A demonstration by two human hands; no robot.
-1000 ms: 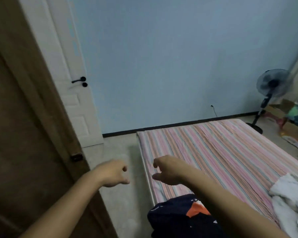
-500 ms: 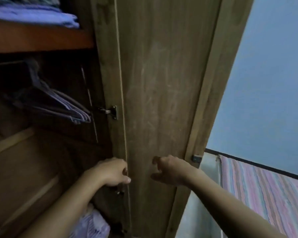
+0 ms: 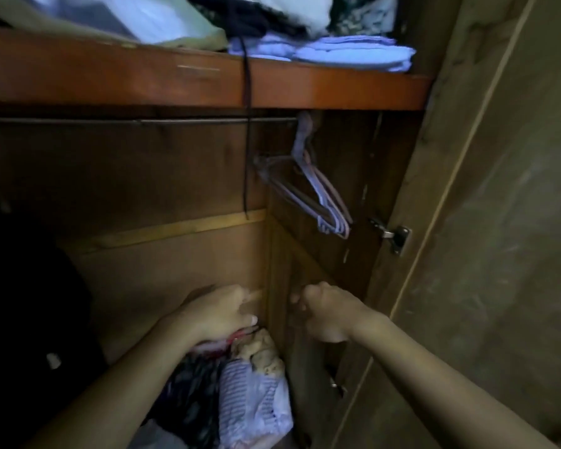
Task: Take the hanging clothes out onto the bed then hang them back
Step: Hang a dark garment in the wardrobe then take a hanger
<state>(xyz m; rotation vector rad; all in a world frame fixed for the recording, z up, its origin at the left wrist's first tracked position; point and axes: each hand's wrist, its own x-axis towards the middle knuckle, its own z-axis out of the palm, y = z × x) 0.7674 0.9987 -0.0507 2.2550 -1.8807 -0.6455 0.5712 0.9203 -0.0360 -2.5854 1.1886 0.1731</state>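
Note:
I face the open wardrobe. Several empty hangers [image 3: 321, 202] hang bunched at the right end of the metal rail [image 3: 136, 121], which carries nothing else in view. A dark garment [image 3: 23, 286] fills the left side; what it hangs from is hidden. My left hand [image 3: 217, 314] is held low in the compartment, just over a pile of loose clothes [image 3: 250, 393], fingers loosely curled and holding nothing. My right hand [image 3: 324, 314] is beside it near the inner side panel, also loosely curled and holding nothing.
An orange-brown shelf [image 3: 305, 89] above the rail holds folded and crumpled clothes [image 3: 347, 50]; a dark cord [image 3: 247, 140] dangles from it. The open wardrobe door [image 3: 499, 238] stands at the right, with a metal hinge [image 3: 394, 236].
My view has swung left from the bed and room, past the wardrobe door, into the wardrobe interior. Both hands keep the same loosely curled pose in front of me.

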